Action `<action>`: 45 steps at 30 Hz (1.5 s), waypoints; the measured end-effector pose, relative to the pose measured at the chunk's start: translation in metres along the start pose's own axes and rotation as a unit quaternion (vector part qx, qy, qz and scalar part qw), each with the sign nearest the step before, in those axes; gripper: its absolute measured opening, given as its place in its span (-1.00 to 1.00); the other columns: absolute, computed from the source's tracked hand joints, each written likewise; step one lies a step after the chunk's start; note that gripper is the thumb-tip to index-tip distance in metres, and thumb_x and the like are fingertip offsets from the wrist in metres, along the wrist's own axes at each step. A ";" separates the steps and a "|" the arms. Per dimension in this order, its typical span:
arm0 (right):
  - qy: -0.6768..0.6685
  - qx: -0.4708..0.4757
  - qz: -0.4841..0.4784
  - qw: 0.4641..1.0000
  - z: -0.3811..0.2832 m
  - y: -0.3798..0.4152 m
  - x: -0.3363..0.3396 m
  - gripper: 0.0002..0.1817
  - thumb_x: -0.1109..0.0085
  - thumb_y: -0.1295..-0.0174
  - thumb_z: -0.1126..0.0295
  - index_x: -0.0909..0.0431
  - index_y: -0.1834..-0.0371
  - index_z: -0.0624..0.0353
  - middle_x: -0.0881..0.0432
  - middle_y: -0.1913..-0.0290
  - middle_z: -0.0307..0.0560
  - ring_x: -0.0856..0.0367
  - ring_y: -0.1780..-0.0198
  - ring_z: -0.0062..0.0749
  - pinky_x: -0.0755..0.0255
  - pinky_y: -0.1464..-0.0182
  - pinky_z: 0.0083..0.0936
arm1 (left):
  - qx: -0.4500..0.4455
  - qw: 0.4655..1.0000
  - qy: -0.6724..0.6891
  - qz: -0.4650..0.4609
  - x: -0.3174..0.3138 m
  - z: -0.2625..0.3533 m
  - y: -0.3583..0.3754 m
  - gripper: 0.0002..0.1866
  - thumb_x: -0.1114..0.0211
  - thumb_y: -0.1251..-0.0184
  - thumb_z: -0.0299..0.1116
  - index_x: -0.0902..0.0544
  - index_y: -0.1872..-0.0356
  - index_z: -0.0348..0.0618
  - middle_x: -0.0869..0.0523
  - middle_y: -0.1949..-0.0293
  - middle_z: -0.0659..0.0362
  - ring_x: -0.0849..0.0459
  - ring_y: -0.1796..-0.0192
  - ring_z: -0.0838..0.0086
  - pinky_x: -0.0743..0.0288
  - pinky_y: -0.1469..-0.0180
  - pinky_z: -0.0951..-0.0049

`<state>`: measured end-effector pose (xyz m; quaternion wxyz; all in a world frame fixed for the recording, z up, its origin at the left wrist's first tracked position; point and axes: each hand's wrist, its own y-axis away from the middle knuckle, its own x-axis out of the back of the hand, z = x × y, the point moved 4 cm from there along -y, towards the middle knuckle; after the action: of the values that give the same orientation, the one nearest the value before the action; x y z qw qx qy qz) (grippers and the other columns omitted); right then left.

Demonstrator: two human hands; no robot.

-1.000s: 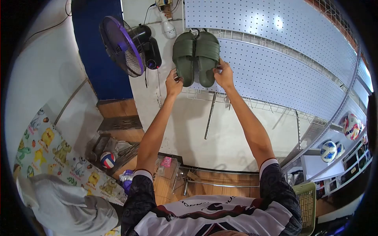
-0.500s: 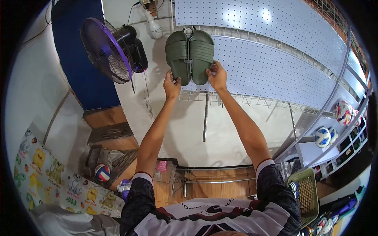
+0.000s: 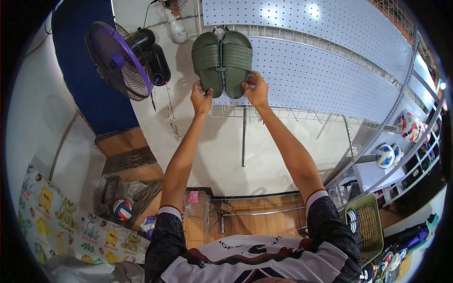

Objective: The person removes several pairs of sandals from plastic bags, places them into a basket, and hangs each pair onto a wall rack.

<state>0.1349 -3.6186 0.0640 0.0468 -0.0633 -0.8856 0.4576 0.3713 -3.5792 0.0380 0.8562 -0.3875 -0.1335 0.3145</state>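
A pair of olive-green slide sandals [image 3: 238, 57] hangs upright, toes up, on a dark hanger [image 3: 221, 69] that runs between the two shoes. The hanger's hook rests at the wire rail above. My left hand [image 3: 202, 99] grips the lower outer edge of the left sandal, thumb in front and fingers partly hidden behind. On the other side, my right hand [image 3: 257, 90] pinches the lower outer edge of the right sandal, its thumb on the footbed. Both arms reach up and forward.
White perforated panels [image 3: 321, 75] with wire racks line the wall. A purple fan [image 3: 118, 60] is mounted at left, near a light bulb [image 3: 176, 30]. Below stand a metal bar [image 3: 264, 213] and a green basket [image 3: 377, 236]. Several balls [image 3: 385, 156] sit on the right shelves.
The scene has shifted slightly left and up in view. My left thumb now overlaps the left sandal's heel a bit more. Both hands stay at the sandals' lower edges.
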 end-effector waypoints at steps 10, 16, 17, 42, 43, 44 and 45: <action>-0.005 0.004 0.017 1.000 -0.006 0.015 0.007 -0.43 -0.43 -0.05 0.61 -0.50 -0.20 0.34 -0.75 0.15 0.16 -0.78 0.10 -0.17 -0.64 0.04 -0.35 | 0.042 0.998 -0.020 -0.043 0.009 0.004 0.013 -0.36 -0.41 -0.22 -0.61 -0.35 -0.32 -0.31 -0.65 -0.14 -0.06 -0.68 -0.14 0.24 -0.73 -0.07 0.31; -0.041 -0.025 0.049 0.998 -0.035 0.055 0.044 -0.39 -0.48 -0.10 0.54 -0.48 -0.26 0.33 -0.70 0.00 0.14 -0.73 0.03 -0.26 -0.68 0.16 -0.37 | 0.056 0.997 0.057 -0.011 0.047 0.018 0.049 -0.27 -0.45 -0.30 -0.50 -0.25 -0.43 -0.28 -0.52 -0.25 -0.11 -0.58 -0.22 0.21 -0.62 -0.17 0.31; -0.055 -0.024 0.063 0.996 -0.040 0.069 0.056 -0.40 -0.47 -0.12 0.54 -0.48 -0.26 0.33 -0.70 -0.02 0.12 -0.72 0.01 -0.29 -0.69 0.18 -0.39 | 0.054 0.996 0.064 0.008 0.060 0.021 0.066 -0.28 -0.44 -0.32 -0.49 -0.26 -0.43 -0.26 -0.54 -0.24 -0.11 -0.58 -0.21 0.20 -0.61 -0.17 0.28; 0.144 -0.556 0.184 0.798 -0.016 0.596 0.427 -0.66 -0.29 -0.32 0.41 -0.60 -0.09 0.37 -0.77 0.15 0.05 -0.75 0.13 -0.37 -0.61 0.07 -0.46 | 0.274 0.681 -0.060 -0.676 -0.109 -0.022 0.573 -0.53 -0.42 -0.35 -0.34 -0.55 -0.21 -0.30 -0.74 0.06 0.01 -0.76 0.01 0.35 -0.62 -0.06 0.36; 0.124 -0.553 0.200 0.799 -0.016 0.587 0.444 -0.65 -0.30 -0.31 0.39 -0.61 -0.08 0.36 -0.77 0.14 0.07 -0.76 0.10 -0.34 -0.61 0.02 -0.44 | 0.226 0.680 -0.070 -0.694 -0.143 -0.010 0.573 -0.53 -0.41 -0.35 -0.35 -0.55 -0.23 -0.27 -0.74 0.03 0.00 -0.75 -0.01 0.35 -0.62 -0.08 0.36; 0.105 -0.549 0.216 0.801 -0.016 0.580 0.464 -0.65 -0.31 -0.30 0.37 -0.62 -0.07 0.35 -0.78 0.13 0.10 -0.77 0.08 -0.30 -0.62 -0.02 -0.42 | 0.218 0.690 -0.047 -0.689 -0.174 0.003 0.578 -0.56 -0.40 -0.36 -0.35 -0.55 -0.20 -0.29 -0.74 0.05 -0.02 -0.75 0.04 0.35 -0.64 -0.02 0.37; 0.108 -0.549 0.225 0.798 -0.019 0.573 0.488 -0.65 -0.31 -0.31 0.38 -0.62 -0.08 0.35 -0.78 0.12 0.09 -0.77 0.08 -0.32 -0.61 -0.02 -0.43 | 0.210 0.699 -0.024 -0.683 -0.206 0.017 0.586 -0.58 -0.39 -0.37 -0.35 -0.56 -0.17 -0.32 -0.74 0.06 -0.03 -0.76 0.08 0.34 -0.65 0.04 0.38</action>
<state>-0.3043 -3.1993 -0.3808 -0.0046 -0.3248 -0.9385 -0.1171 -0.0497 -3.4075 -0.3855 0.8919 0.0078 -0.3121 -0.3272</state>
